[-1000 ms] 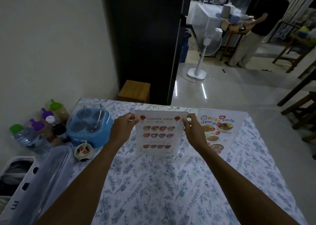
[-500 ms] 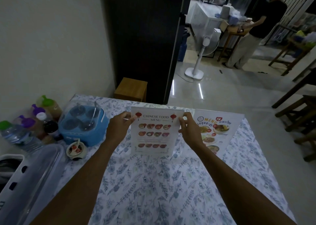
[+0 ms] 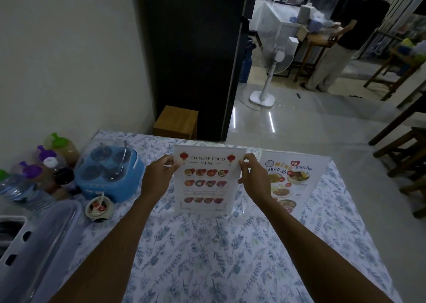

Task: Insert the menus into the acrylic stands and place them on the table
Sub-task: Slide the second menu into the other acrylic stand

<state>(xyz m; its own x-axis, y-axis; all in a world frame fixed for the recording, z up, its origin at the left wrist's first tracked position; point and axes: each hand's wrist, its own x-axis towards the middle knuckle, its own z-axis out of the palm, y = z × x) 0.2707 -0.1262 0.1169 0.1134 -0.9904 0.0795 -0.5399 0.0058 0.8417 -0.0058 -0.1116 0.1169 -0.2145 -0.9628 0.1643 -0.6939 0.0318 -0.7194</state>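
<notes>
A white Chinese food menu [image 3: 206,183] stands upright in a clear acrylic stand [image 3: 239,207] at the middle of the table [image 3: 207,256]. My left hand [image 3: 158,178] pinches its upper left edge and my right hand [image 3: 254,180] pinches its upper right edge. To its right a second menu with Thai lettering [image 3: 290,183] stands upright in its own stand, and neither hand touches it.
A blue condiment caddy [image 3: 108,178], several sauce bottles [image 3: 53,164], a small dish [image 3: 99,208] and a clear-lidded box [image 3: 34,245] crowd the left side. Beyond the table are a wooden stool [image 3: 176,122], a standing fan [image 3: 274,63] and a person [image 3: 341,40].
The menu and both hands stay in the same grip; the view has shifted slightly, and the menu sits a little lower against the table.
</notes>
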